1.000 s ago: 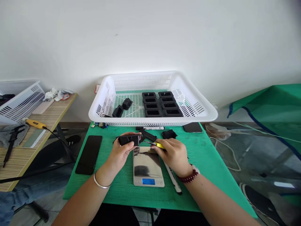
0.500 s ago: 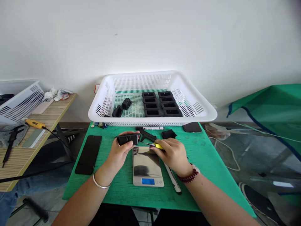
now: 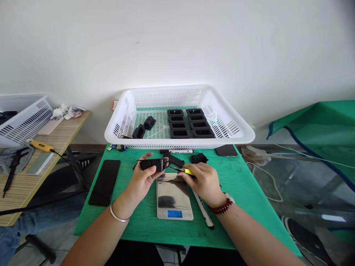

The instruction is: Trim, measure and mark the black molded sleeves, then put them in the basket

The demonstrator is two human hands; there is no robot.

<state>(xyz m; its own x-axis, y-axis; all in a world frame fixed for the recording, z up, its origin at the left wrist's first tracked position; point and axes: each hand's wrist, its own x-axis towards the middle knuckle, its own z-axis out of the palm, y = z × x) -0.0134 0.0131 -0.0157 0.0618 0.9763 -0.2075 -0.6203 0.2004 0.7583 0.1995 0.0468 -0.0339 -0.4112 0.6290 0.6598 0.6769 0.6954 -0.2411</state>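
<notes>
Black part [image 3: 159, 164], where's it at rn?

Mid-air, just past the far-left corner of the scale [image 3: 174, 192], off its plate. L hand [image 3: 142, 180] grips it, thumb on near face, fingers behind. Prob so the R end sticks out clear of the fingers.

And R hand [image 3: 204, 180]?

Gripping a yellow-handled tool [image 3: 188, 171] above scale's far-right corner, held close to the thin blade, prob for fine ctrl. Tip's right by the part's R end; can't tell if touching.

Scale reading?

Display faces the wearer, prob for easy viewing. Digits look like zeros, too blurry to be sure.

Other stuff?

Caliper [image 3: 175, 160] + black scrap [image 3: 199, 158] just beyond scale's far edge. White marker [image 3: 204, 212] along its R side, top end hidden by R hand. Prob all parked for quick reach. Phone [image 3: 104, 183] off to scale's L, prob out of the work zone.

Basket?

White basket [image 3: 180, 141] sits beyond scale. Black frames [image 3: 192, 125] in 2 neat cols, prob for easy counting; loose black pcs [image 3: 149, 122] kept apart, further L.
</notes>
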